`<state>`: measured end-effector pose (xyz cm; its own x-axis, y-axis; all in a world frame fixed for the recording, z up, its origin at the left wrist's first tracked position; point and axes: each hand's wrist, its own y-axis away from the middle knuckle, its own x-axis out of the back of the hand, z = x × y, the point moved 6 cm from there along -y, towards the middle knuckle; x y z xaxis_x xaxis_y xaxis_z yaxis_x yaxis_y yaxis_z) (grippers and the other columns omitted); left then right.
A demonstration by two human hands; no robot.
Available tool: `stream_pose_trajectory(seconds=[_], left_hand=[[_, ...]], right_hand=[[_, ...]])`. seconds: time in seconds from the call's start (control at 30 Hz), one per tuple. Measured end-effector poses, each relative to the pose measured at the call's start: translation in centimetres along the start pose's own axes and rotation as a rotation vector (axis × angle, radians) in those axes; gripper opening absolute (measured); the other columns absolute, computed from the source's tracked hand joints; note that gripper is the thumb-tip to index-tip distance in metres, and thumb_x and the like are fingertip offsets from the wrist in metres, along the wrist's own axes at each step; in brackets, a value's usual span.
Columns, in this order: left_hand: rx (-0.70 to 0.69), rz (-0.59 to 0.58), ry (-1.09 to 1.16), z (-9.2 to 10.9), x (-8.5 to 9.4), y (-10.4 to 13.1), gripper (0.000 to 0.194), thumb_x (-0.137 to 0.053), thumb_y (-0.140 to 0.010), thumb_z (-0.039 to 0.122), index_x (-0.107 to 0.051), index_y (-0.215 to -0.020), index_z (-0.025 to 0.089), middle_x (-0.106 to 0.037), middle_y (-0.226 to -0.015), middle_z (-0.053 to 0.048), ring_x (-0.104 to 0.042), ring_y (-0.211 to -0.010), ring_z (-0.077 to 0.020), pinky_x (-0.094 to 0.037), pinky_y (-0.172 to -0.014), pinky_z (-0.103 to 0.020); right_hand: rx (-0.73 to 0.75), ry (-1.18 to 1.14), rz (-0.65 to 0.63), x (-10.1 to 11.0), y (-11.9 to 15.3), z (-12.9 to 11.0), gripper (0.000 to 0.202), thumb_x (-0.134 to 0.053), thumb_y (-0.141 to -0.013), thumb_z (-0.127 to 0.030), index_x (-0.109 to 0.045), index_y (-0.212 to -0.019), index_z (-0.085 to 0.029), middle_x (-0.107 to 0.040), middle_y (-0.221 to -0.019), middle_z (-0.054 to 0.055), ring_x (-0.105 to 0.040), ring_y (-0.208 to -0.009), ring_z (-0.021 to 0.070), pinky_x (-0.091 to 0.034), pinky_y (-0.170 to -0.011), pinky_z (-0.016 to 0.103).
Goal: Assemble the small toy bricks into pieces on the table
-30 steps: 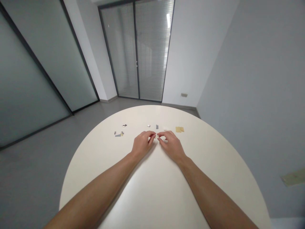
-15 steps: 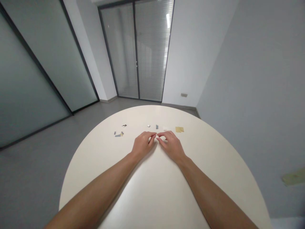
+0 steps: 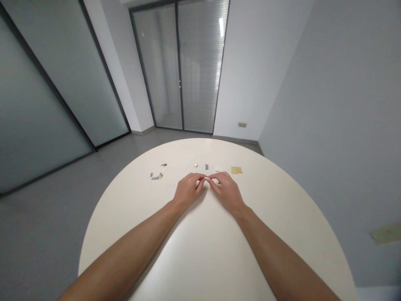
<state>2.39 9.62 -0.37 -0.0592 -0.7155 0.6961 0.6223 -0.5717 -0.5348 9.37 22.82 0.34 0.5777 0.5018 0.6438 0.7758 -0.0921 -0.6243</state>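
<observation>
My left hand (image 3: 190, 185) and my right hand (image 3: 225, 188) meet at their fingertips over the middle of the round white table (image 3: 200, 259). Thumb and forefinger of each hand are pinched at a tiny whitish piece (image 3: 206, 178), too small to name. Just beyond the fingers lie a small grey strip (image 3: 206, 167) and a little cluster of silvery bits (image 3: 196, 165). Past my right hand, a flat pale piece (image 3: 217, 170) rests on the tabletop, and to its right are yellow squares (image 3: 236, 170) that look like paper.
Farther left on the table are small dark pieces (image 3: 163, 165) and a group of grey and yellowish strips (image 3: 156, 178). A glass door with blinds (image 3: 200, 75) stands behind the table. Frosted panels (image 3: 46, 83) line the left, a plain wall (image 3: 341, 125) the right.
My right thumb and forefinger have closed in on the tiny piece at the left fingertips; the gap between the hands has narrowed. The things on the table have stayed put.
</observation>
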Motion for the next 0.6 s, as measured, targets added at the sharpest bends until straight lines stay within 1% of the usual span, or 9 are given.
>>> stream_pose_trajectory(seconds=[0.2, 0.33, 0.43, 0.6], left_hand=[[0.030, 0.003, 0.004, -0.48, -0.22, 0.06, 0.020, -0.053, -0.095, 0.024, -0.064, -0.112, 0.024, -0.074, -0.102, -0.002, -0.068, -0.096, -0.0185, -0.053, -0.086, -0.032], [0.040, 0.005, 0.022, -0.64, -0.32, 0.09, 0.022, -0.053, -0.095, 0.023, -0.061, -0.115, 0.025, -0.074, -0.099, -0.001, -0.068, -0.094, -0.0175, -0.053, -0.084, -0.031], [0.042, 0.007, 0.025, -0.66, -0.32, 0.03, 0.021, -0.053, -0.095, 0.024, -0.061, -0.115, 0.025, -0.074, -0.097, -0.001, -0.068, -0.094, -0.0174, -0.053, -0.084, -0.031], [0.035, 0.007, 0.003, -0.68, -0.38, 0.00, 0.022, -0.052, -0.097, 0.026, -0.063, -0.115, 0.025, -0.074, -0.099, -0.002, -0.068, -0.095, -0.0182, -0.053, -0.088, -0.032]], right_hand=[[-0.007, -0.057, 0.010, -0.11, 0.12, 0.09, 0.015, -0.056, -0.096, -0.034, -0.068, -0.102, -0.026, -0.073, -0.102, 0.004, -0.063, -0.102, 0.0219, -0.055, -0.085, 0.037], [0.021, -0.058, 0.015, -0.17, 0.17, 0.11, 0.014, -0.060, -0.093, -0.028, -0.066, -0.105, -0.026, -0.072, -0.103, 0.004, -0.062, -0.103, 0.0225, -0.055, -0.087, 0.039], [0.043, -0.047, 0.015, -0.06, 0.11, -0.05, 0.014, -0.058, -0.093, -0.025, -0.067, -0.104, -0.026, -0.072, -0.105, 0.005, -0.062, -0.103, 0.0231, -0.054, -0.087, 0.040], [0.083, -0.001, 0.024, 0.22, 0.04, -0.49, 0.011, -0.059, -0.093, -0.025, -0.068, -0.100, -0.026, -0.073, -0.100, 0.004, -0.063, -0.100, 0.0234, -0.052, -0.089, 0.040]])
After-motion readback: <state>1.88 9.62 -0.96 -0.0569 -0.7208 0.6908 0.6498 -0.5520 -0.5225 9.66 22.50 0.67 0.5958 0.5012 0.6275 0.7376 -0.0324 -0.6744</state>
